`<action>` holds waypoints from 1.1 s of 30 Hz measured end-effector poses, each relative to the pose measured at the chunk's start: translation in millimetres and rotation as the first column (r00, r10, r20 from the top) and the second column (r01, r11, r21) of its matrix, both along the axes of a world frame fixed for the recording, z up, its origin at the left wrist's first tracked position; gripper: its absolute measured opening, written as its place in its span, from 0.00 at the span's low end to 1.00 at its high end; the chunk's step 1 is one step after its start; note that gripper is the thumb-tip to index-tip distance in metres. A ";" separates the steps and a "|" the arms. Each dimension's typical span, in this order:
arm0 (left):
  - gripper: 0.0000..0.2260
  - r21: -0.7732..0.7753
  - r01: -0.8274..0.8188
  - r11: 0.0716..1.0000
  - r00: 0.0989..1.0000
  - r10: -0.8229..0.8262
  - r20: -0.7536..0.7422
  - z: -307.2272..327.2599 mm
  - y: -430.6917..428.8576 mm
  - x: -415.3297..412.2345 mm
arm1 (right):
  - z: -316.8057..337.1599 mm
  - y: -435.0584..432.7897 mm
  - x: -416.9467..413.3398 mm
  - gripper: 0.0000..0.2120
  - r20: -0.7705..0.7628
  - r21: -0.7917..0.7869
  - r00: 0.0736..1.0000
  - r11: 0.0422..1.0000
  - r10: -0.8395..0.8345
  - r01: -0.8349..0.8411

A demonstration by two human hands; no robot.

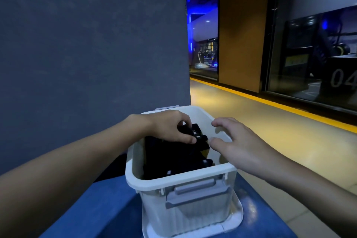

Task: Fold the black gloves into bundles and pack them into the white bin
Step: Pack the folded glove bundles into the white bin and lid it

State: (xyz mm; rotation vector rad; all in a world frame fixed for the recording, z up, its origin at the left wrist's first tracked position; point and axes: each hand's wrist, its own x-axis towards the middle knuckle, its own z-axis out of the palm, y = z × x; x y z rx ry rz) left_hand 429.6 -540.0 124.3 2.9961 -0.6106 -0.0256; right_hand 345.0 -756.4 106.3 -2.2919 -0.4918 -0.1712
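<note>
Left hand (168, 125) pinching a glove bundle (197, 129) at the far end of the white bin (173, 179); right hand (237, 145) spread, empty, over its right rim.

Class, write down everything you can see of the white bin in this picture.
The white bin looks like plastic, rectangular with rounded corners, a thick rim and ribbed walls. A grey latch sits on its near end. It stands upright, open-topped, on a blue surface, holding black gloves. The left hand grips a bundle inside it; the right hand is open above its right side.
</note>
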 end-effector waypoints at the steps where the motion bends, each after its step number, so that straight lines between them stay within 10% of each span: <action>1: 0.26 0.023 -0.003 1.000 1.000 0.003 -0.021 -1.2 0.8 -2.5 | 0.8 -0.8 -0.6 0.25 -0.014 0.002 1.000 1.000 0.009 -0.009; 17: 0.20 -0.059 -0.036 0.998 0.999 0.036 -0.016 -7.0 8.7 -15.2 | 2.8 -4.1 -9.7 0.30 -0.049 -0.019 0.997 0.998 0.058 -0.059; 33: 0.05 -0.555 -0.038 0.831 0.937 0.224 0.270 12.9 105.1 -148.6 | 45.2 89.8 -51.9 0.21 0.226 -0.101 0.966 0.989 0.125 -0.104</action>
